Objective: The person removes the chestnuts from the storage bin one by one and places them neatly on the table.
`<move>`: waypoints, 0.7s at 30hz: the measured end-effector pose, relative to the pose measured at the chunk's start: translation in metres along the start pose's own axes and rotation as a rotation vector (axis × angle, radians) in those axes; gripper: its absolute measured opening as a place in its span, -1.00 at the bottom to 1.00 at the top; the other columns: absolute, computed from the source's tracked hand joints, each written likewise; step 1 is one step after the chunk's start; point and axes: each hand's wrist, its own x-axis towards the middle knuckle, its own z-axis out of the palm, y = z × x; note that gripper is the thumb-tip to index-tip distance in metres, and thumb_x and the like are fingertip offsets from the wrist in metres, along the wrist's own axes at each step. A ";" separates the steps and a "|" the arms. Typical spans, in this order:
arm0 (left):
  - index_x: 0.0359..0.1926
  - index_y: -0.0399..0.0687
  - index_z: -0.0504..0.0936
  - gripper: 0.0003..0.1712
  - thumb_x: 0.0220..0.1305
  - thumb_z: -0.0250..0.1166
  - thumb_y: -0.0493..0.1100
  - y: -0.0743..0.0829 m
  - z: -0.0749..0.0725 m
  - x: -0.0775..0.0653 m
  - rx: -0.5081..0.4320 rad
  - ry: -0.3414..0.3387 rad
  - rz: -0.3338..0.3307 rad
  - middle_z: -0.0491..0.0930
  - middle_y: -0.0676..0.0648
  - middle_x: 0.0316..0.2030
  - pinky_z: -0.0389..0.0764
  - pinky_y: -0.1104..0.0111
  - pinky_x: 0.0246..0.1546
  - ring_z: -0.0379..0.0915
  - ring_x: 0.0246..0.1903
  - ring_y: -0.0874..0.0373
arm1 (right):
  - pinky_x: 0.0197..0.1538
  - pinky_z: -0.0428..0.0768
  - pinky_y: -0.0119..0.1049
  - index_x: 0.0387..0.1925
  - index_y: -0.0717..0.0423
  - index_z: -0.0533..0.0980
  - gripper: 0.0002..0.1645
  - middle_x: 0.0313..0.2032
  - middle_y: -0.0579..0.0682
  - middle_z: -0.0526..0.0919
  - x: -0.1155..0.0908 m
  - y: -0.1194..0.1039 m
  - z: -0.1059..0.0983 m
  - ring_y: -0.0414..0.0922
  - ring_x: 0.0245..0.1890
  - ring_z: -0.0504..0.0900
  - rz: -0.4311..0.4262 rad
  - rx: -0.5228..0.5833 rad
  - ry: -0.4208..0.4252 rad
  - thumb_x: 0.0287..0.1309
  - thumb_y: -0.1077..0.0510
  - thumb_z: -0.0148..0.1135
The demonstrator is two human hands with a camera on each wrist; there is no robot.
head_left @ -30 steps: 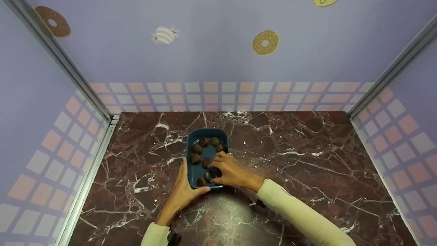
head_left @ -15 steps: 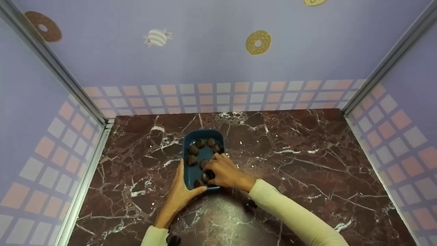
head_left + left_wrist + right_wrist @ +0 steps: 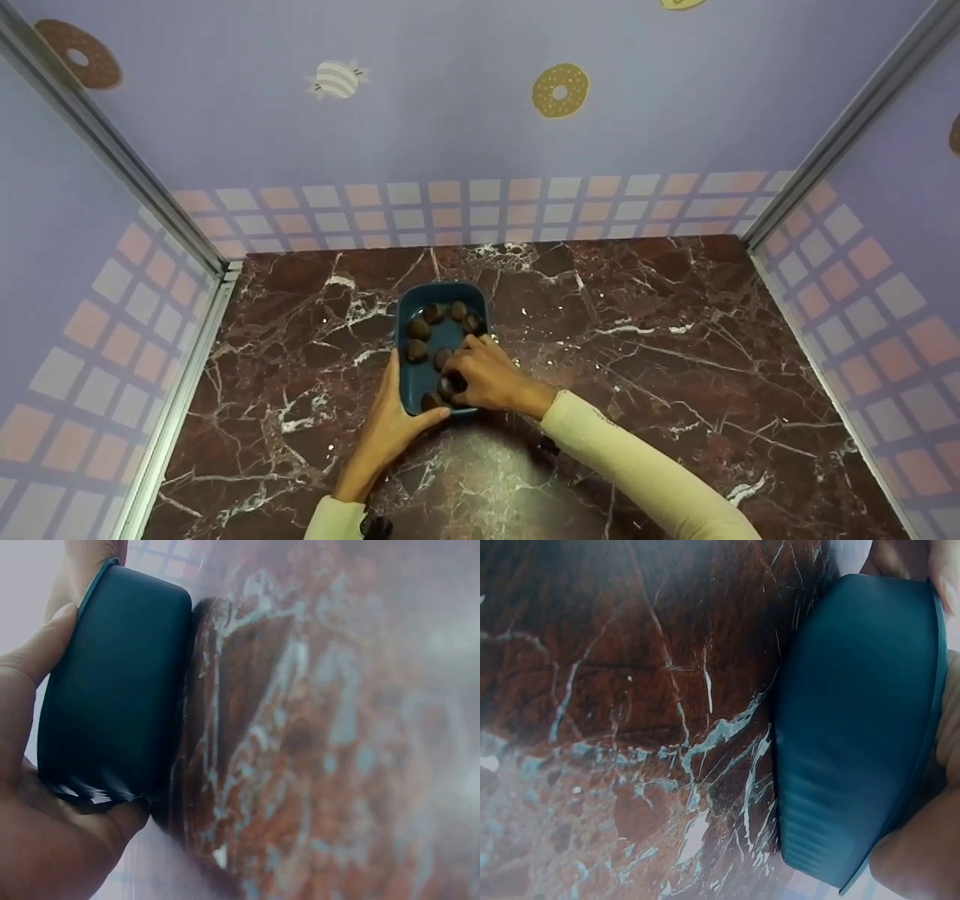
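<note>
A blue, deep rectangular tray (image 3: pixel 417 381) with rounded corners stands on the table. Several brown, roundish, chestnut-like things lie inside, such as a pair along the left wall, the upper of them a brown one (image 3: pixel 418 328). My left hand (image 3: pixel 386 429) grips the tray's near left corner, thumb along the near rim and fingers against the left side. Over the tray's near right part, my right hand (image 3: pixel 491 380) bends its fingers round a dark brown roundish thing (image 3: pixel 448 387), partly hidden beneath them. The tray's outer wall (image 3: pixel 124 682) fills much of the left wrist view.
The table (image 3: pixel 637 360) is dark red-brown marble with white veins. A lilac back wall (image 3: pixel 450 135) with pink and white squares rises behind it. Side walls with metal edge strips (image 3: pixel 187 352) enclose it left and right.
The whole head view has drifted, so tray and hands appear slightly further left. My right fingers have moved a little over the dark brown thing, covering more of it; my left hand keeps its hold.
</note>
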 end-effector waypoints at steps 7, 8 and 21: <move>0.63 0.13 -0.36 0.51 0.01 0.60 0.16 0.005 0.000 0.000 0.024 -0.040 -0.016 -0.24 -0.32 0.58 0.15 -0.32 0.32 -0.14 0.51 -0.33 | 0.05 0.48 -0.15 -0.08 -0.04 0.68 -0.54 -0.15 -0.15 0.71 -0.009 0.004 -0.013 -0.12 -0.04 0.46 -0.024 0.064 0.099 -0.01 -0.12 0.53; 0.63 0.13 -0.37 0.50 0.02 0.60 0.15 0.006 0.001 0.000 0.025 -0.044 -0.018 -0.24 -0.33 0.58 0.15 -0.32 0.31 -0.14 0.51 -0.34 | 0.05 0.47 -0.14 -0.06 -0.03 0.68 -0.52 -0.13 -0.14 0.70 -0.011 0.005 -0.017 -0.12 -0.03 0.45 -0.020 0.080 0.115 0.00 -0.13 0.52; 0.63 0.24 -0.32 0.52 -0.05 0.65 0.07 0.001 -0.003 -0.002 0.011 0.012 -0.001 -0.16 -0.32 0.58 0.17 -0.29 0.33 -0.08 0.50 -0.31 | -0.05 0.53 -0.15 0.00 0.02 0.66 -0.44 -0.15 -0.06 0.62 -0.038 0.037 -0.045 -0.11 -0.10 0.46 0.076 0.196 0.253 -0.02 -0.12 0.55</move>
